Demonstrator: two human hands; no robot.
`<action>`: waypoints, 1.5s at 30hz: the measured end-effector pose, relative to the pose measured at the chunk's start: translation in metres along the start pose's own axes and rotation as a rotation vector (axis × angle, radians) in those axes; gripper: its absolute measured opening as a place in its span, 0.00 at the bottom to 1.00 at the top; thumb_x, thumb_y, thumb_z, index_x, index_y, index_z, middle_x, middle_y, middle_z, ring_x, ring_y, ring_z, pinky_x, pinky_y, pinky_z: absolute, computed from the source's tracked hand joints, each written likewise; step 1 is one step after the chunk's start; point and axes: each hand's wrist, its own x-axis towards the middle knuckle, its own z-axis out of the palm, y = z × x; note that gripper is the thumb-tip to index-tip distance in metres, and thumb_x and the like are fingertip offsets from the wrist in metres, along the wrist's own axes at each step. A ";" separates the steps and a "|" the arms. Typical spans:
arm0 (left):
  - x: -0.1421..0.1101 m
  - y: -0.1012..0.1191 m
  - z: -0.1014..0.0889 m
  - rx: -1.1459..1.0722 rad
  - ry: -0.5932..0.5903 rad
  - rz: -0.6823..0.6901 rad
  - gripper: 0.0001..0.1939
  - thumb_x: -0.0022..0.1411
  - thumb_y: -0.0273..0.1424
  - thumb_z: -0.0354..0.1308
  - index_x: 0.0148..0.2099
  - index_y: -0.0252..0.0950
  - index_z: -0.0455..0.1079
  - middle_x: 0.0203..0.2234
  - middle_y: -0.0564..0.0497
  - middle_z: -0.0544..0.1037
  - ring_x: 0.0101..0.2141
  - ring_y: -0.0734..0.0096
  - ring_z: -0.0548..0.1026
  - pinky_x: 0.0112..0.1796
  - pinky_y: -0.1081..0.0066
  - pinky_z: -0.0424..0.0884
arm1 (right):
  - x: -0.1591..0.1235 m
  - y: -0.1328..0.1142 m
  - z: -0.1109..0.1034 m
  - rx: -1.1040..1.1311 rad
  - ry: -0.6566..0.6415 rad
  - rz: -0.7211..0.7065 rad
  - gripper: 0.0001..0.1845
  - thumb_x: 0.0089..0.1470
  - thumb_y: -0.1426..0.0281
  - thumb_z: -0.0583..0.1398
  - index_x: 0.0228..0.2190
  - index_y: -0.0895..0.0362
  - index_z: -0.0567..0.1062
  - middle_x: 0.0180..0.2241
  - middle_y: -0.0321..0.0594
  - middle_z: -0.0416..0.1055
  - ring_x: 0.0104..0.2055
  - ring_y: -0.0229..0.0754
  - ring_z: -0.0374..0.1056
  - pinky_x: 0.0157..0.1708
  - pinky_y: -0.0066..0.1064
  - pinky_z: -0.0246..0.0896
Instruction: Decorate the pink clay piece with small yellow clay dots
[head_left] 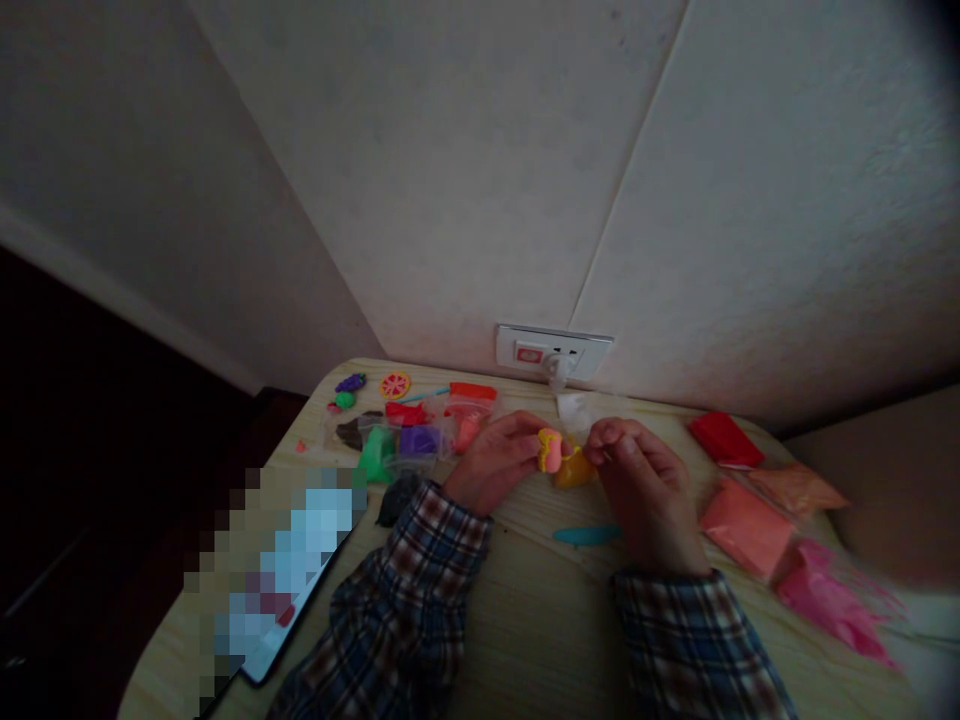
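Note:
My left hand pinches a small clay piece, pink with a yellow edge, between thumb and fingertips. My right hand is curled close to it from the right, fingertips bunched near the piece. Just below the piece an orange clay bag lies on the pale wooden table. A teal modelling tool lies flat on the table between my wrists. Both sleeves are plaid.
Bags of green, purple and red clay sit at the left with small clay shapes. Red, salmon, orange and pink bags lie at the right. A phone rests front left. A wall socket is behind.

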 end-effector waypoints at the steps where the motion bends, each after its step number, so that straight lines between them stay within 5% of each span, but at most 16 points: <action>1: 0.000 -0.001 -0.001 0.013 -0.008 0.006 0.12 0.56 0.35 0.66 0.36 0.32 0.72 0.29 0.52 0.78 0.32 0.72 0.76 0.37 0.69 0.72 | 0.000 -0.001 0.000 0.008 0.006 -0.001 0.11 0.50 0.59 0.66 0.27 0.53 0.76 0.29 0.35 0.67 0.30 0.37 0.60 0.32 0.30 0.55; 8: -0.001 -0.006 -0.008 0.092 -0.034 0.009 0.10 0.64 0.34 0.58 0.44 0.32 0.71 0.40 0.48 0.77 0.38 0.67 0.76 0.40 0.62 0.75 | 0.000 -0.003 0.002 0.019 -0.027 0.041 0.09 0.50 0.61 0.66 0.28 0.52 0.77 0.25 0.33 0.67 0.26 0.35 0.59 0.28 0.28 0.56; 15: 0.000 -0.007 -0.009 0.103 -0.039 0.019 0.11 0.64 0.34 0.57 0.44 0.32 0.71 0.40 0.48 0.77 0.38 0.67 0.76 0.40 0.61 0.75 | 0.000 0.000 0.000 -0.007 -0.031 0.058 0.08 0.49 0.62 0.67 0.29 0.52 0.77 0.26 0.33 0.69 0.29 0.35 0.63 0.30 0.27 0.58; 21: 0.000 -0.005 -0.004 0.055 -0.015 0.010 0.09 0.59 0.33 0.63 0.38 0.32 0.72 0.31 0.51 0.78 0.35 0.68 0.76 0.43 0.62 0.71 | -0.001 -0.001 -0.001 -0.038 -0.035 0.096 0.09 0.47 0.62 0.68 0.29 0.53 0.77 0.26 0.34 0.70 0.29 0.36 0.64 0.29 0.27 0.59; 29: 0.001 -0.007 -0.004 0.051 0.000 -0.021 0.11 0.65 0.34 0.57 0.44 0.32 0.71 0.40 0.48 0.77 0.39 0.67 0.76 0.41 0.60 0.74 | -0.001 -0.003 -0.001 -0.037 -0.036 0.094 0.08 0.46 0.63 0.68 0.30 0.53 0.78 0.28 0.35 0.71 0.30 0.37 0.64 0.30 0.29 0.60; 36: 0.001 -0.005 -0.001 -0.025 0.036 -0.010 0.18 0.46 0.39 0.72 0.34 0.34 0.72 0.27 0.51 0.79 0.35 0.63 0.76 0.43 0.63 0.66 | -0.002 -0.004 -0.002 0.004 -0.016 0.075 0.07 0.50 0.63 0.66 0.31 0.52 0.77 0.24 0.33 0.65 0.29 0.36 0.61 0.30 0.27 0.57; 45: 0.001 -0.003 0.001 -0.052 0.044 -0.013 0.18 0.45 0.40 0.71 0.34 0.34 0.73 0.27 0.49 0.79 0.35 0.61 0.77 0.43 0.63 0.66 | -0.001 -0.004 -0.003 0.003 -0.002 0.047 0.06 0.51 0.64 0.64 0.32 0.52 0.75 0.24 0.33 0.62 0.29 0.37 0.59 0.30 0.30 0.54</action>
